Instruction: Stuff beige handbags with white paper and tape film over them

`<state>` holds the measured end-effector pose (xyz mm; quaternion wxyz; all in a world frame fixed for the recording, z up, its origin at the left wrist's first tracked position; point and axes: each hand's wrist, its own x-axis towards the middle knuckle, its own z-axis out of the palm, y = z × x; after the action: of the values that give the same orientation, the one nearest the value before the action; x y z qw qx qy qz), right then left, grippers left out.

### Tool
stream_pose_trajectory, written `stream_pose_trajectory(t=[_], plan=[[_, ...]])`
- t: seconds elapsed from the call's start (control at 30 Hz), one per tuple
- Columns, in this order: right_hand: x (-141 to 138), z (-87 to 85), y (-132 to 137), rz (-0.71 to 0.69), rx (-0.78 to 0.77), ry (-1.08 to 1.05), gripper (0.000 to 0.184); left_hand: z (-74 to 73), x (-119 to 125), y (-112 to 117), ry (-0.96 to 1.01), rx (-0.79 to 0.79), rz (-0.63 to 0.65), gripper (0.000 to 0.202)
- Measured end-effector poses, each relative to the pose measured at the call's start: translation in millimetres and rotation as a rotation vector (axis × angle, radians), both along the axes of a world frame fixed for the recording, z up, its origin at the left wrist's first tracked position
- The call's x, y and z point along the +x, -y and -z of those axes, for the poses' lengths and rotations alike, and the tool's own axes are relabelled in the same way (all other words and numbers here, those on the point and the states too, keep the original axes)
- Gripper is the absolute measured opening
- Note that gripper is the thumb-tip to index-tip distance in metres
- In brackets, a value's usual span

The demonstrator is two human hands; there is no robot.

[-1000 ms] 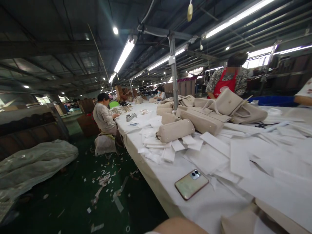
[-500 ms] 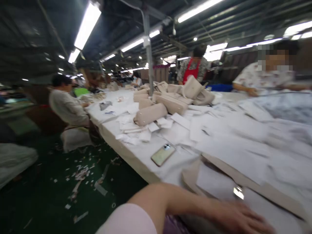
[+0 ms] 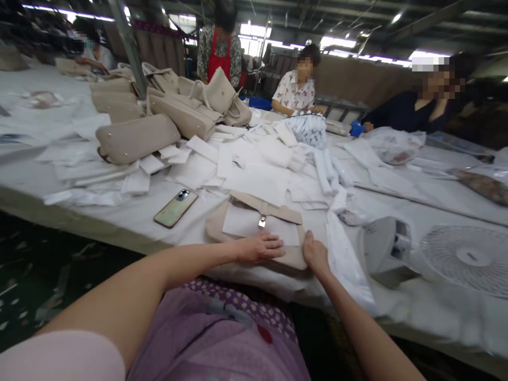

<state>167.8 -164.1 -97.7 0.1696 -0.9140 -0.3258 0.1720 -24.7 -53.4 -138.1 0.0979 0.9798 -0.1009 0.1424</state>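
Note:
A beige handbag [image 3: 292, 255] lies flat at the table's near edge, with a metal clasp [image 3: 262, 221] on its flap. A white sheet [image 3: 242, 221] covers much of its front, below the flap. My left hand [image 3: 260, 247] rests open on the lower front of the bag, palm down over the sheet's edge. At the bag's right end, my right hand [image 3: 315, 253] grips the side, thumb uppermost and the other fingers largely hidden. Left of the bag lies a phone [image 3: 175, 208], its camera side up.
Beige handbags [image 3: 138, 138] are piled at the back left around a metal pole [image 3: 129, 47]. White papers [image 3: 254, 177] spread across the middle of the table [image 3: 180, 233]. A white fan [image 3: 468, 256] lies at the right. Several people sit or stand across the table.
My view has swung to the right and down, bringing my right hand, the fan and another person into view. My left hand is still on the bag.

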Motion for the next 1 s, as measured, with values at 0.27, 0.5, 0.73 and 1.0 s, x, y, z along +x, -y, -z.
stream_pose_trajectory(t=[0.27,0.5,0.73,1.0], plan=[[-28,-36.2,-12,-0.308,0.314,0.498,0.042,-2.9,0,-2,0.045,0.051,-0.001,0.039],[-78,-24.4,-77,-0.797,0.698,0.148,0.038,-8.5,7,-7,0.055,0.072,0.058,0.027],[-74,-2.0,-90,-0.694,0.665,0.061,0.040,-33.4,-16,0,0.263,0.021,-0.082,0.036],[-78,7.6,-95,-0.795,0.648,0.233,0.034,-37.4,-110,-8,0.519,-0.108,-0.895,0.020]])
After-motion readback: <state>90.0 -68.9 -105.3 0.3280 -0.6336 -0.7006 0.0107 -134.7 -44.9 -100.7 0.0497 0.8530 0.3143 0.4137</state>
